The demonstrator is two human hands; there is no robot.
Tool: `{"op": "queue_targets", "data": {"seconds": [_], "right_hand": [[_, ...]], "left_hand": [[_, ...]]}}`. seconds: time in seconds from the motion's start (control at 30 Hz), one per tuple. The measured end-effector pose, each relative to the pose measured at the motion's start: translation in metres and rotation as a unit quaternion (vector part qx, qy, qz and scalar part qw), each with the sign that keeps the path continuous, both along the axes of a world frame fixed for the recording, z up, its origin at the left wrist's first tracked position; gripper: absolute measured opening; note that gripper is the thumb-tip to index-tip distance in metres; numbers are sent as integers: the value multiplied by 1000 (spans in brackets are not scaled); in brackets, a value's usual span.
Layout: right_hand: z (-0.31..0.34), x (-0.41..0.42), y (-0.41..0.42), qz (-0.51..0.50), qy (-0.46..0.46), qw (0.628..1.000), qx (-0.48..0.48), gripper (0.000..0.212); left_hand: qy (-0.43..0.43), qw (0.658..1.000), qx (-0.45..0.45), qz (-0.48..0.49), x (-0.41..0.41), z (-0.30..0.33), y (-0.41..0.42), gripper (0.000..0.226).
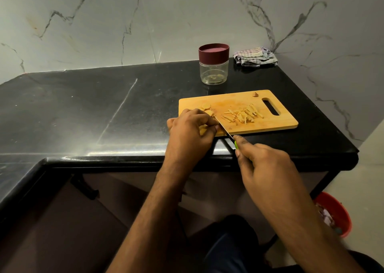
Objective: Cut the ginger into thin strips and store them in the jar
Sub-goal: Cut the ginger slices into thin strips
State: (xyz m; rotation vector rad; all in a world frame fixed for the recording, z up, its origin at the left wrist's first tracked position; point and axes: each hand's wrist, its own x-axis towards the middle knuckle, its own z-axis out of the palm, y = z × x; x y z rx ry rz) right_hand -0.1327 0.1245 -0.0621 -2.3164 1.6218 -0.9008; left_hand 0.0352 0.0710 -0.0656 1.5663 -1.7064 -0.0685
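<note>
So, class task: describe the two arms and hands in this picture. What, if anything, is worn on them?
Both forearms are bare from wrist to the frame's lower edge; no sleeves show. The left hand and right hand carry no gloves, and no rings, watch or bracelet can be seen. Short nails show on the right fingers.

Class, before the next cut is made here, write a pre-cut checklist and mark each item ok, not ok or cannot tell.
1. Knife gripped by right hand: ok.
2. Left hand steadying ginger slices: ok.
3. Left fingertips clear of blade: cannot tell.
4. Cutting board flat on counter: ok.
5. Cut strips piled away from blade: ok.
6. Jar open for filling: not ok, lid on.
</note>
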Motion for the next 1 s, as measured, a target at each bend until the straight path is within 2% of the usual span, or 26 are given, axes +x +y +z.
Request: {"op": "queue_targets", "data": {"seconds": [0.2, 0.27, 0.4, 0.6, 0.7, 0.8, 0.9, 1.0], "right_hand": [[7, -11, 10, -19, 50, 999, -4, 44], [6, -14, 10, -30, 61, 998, -1, 46], [5, -17, 6, -42, 74, 996, 3, 46], [4, -14, 2, -36, 76, 996, -6, 45], [2, -16, 2, -36, 59, 998, -13, 43], [1, -15, 1, -23, 21, 999, -20, 41], [2, -14, 1, -2, -9, 1000, -16, 39], [2, -13, 3, 8, -11, 1000, -19, 39]], "left_hand": [[-1, 1000, 2, 16, -3, 0, 2, 4], [6, 1000, 5, 10, -3, 0, 3, 13], [-84, 996, 27, -4, -6, 1, 4, 13], [-152, 987, 55, -14, -6, 3, 3, 34], [-91, 995, 38, -5, -6, 1, 3, 37], [10, 1000, 19, -1, -4, -1, 3, 21], [21, 1000, 21, 7, -2, 1, 3, 4], [18, 1000, 21, 14, -2, 1, 3, 3]]}}
